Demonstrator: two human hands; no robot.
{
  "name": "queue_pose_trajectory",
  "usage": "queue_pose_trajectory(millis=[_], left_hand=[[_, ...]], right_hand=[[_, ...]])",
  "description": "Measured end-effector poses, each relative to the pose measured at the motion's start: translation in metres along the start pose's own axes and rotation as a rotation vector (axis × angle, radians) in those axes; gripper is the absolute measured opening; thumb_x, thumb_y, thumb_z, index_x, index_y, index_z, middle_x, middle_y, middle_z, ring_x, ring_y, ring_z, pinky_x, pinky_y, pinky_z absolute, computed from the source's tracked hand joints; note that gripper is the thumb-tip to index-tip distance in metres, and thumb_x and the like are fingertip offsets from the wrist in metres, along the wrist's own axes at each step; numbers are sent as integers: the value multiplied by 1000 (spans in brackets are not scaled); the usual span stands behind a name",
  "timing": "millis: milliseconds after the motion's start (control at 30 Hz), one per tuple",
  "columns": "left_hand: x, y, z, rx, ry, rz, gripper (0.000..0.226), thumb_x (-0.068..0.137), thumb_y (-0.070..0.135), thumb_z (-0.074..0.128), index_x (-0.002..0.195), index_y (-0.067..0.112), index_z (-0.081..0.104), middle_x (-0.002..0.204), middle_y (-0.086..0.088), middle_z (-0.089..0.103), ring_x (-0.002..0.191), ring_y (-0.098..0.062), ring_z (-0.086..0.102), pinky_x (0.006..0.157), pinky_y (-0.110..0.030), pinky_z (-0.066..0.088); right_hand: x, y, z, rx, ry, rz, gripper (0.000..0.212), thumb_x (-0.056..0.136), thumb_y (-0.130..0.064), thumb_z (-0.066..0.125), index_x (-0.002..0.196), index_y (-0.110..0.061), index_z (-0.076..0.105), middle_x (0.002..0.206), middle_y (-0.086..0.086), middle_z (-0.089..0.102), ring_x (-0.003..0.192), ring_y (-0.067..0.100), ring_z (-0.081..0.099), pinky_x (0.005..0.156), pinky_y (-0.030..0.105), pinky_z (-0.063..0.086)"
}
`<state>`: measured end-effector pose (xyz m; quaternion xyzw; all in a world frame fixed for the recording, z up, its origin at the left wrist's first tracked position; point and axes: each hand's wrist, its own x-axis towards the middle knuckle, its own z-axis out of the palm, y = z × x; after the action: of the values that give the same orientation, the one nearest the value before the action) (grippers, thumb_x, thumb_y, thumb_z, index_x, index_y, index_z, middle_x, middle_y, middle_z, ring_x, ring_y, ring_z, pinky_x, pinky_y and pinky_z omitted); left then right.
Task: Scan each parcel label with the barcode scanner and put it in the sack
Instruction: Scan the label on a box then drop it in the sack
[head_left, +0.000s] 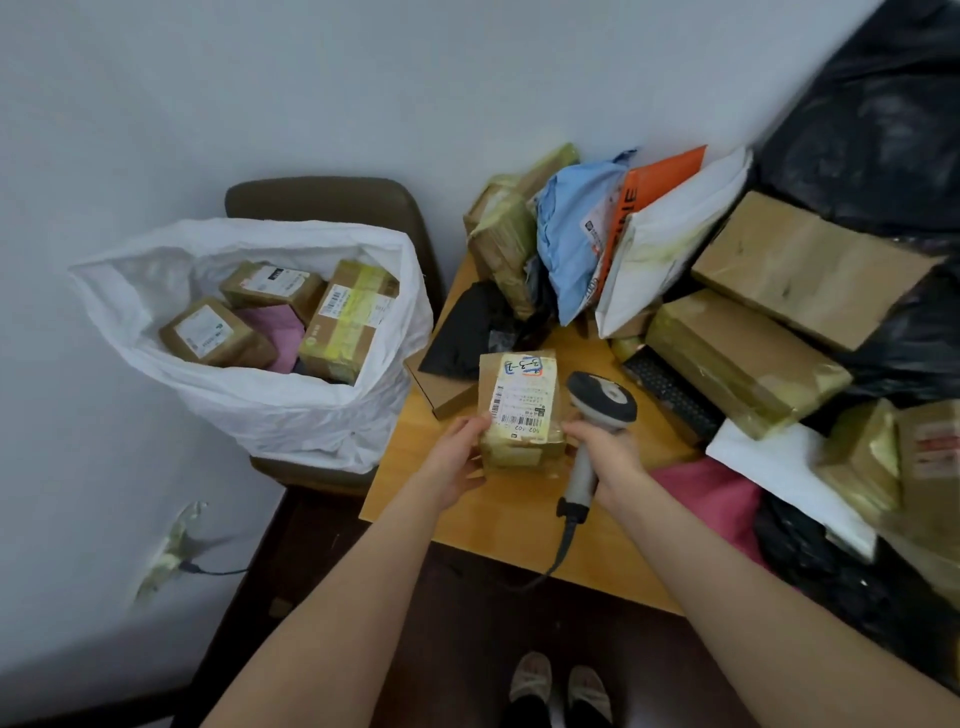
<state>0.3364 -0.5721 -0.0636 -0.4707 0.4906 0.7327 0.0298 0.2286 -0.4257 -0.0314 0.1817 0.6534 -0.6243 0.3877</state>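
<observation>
Brown taped parcel (522, 447), white label (522, 397) up, lies on the wooden bench (467, 525) with the left hand (457, 457) gripping its near-left corner and the right hand (608, 457) wrapped round the grey barcode scanner (602, 400) just beside it, while the open white sack (260, 410) stands on a chair (332, 200) to the left.

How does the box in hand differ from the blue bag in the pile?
The box is stiff brown cardboard with yellowish tape; the blue bag is soft, crumpled plastic. The box faces label up, gripped by the left hand, with the right hand holding the scanner beside it; the blue bag stands on edge at the back of the table, untouched. Both are outside the sack.
</observation>
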Motion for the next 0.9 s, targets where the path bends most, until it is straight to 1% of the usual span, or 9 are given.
queue_pose_trajectory(millis=[33,167,267,333,400,500,633,800,900], left_hand=[[-4,8,1,11,-41,12,30,91,36,61,118,24,54,118,-9,64,108,-28,61,93,-46,45],[-19,39,10,38,-155,55,48,86,28,69,128,19,48,119,-11,65,110,-29,62,96,-45,49],[-30,60,25,25,-149,151,54,84,19,71,131,10,47,117,-10,66,105,-25,65,96,-41,50],[-35,73,35,-16,-138,228,55,83,11,71,132,8,47,121,-12,65,102,-24,66,92,-39,53],[-37,84,42,-58,-129,288,56,83,6,71,132,8,45,124,-13,63,102,-24,66,86,-36,55],[-35,91,48,-62,-118,339,66,79,7,74,137,10,42,124,-11,62,109,-26,64,94,-42,52],[-33,94,56,-65,-132,363,82,70,13,81,140,12,39,131,-9,56,115,-27,59,100,-48,48],[-28,95,63,-53,-127,386,74,78,7,75,141,10,38,126,-7,56,117,-28,57,100,-49,47],[-26,95,64,-36,-126,384,75,77,8,76,142,12,38,130,-9,54,117,-28,57,101,-50,47]], right_hand=[[-4,-8,-3,27,7,-33,20,81,-5,73,96,-6,61,87,11,65,74,23,61,73,38,54],[-26,-37,-17,94,27,-151,25,80,-3,74,103,-3,63,94,15,67,76,25,63,77,42,55],[-46,-52,-28,162,42,-200,30,83,-7,73,110,-6,61,96,9,65,81,21,62,75,38,54],[-61,-56,-36,188,86,-250,30,84,-13,74,111,-8,62,95,6,66,83,21,63,67,34,53],[-80,-56,-44,170,93,-286,22,85,-18,73,103,-8,64,82,8,69,67,19,65,57,30,50],[-114,-47,-51,105,36,-281,15,86,-18,71,87,-6,63,57,8,61,45,16,53,48,27,44],[-144,-33,-49,75,-18,-278,11,86,-12,70,88,-2,66,53,10,56,41,16,48,45,27,39],[-156,-23,-47,61,-7,-290,12,86,-11,70,86,0,67,53,10,58,41,17,48,45,27,39],[-158,-20,-49,49,3,-289,14,85,-10,69,91,2,68,52,9,56,40,16,46,44,26,38]])
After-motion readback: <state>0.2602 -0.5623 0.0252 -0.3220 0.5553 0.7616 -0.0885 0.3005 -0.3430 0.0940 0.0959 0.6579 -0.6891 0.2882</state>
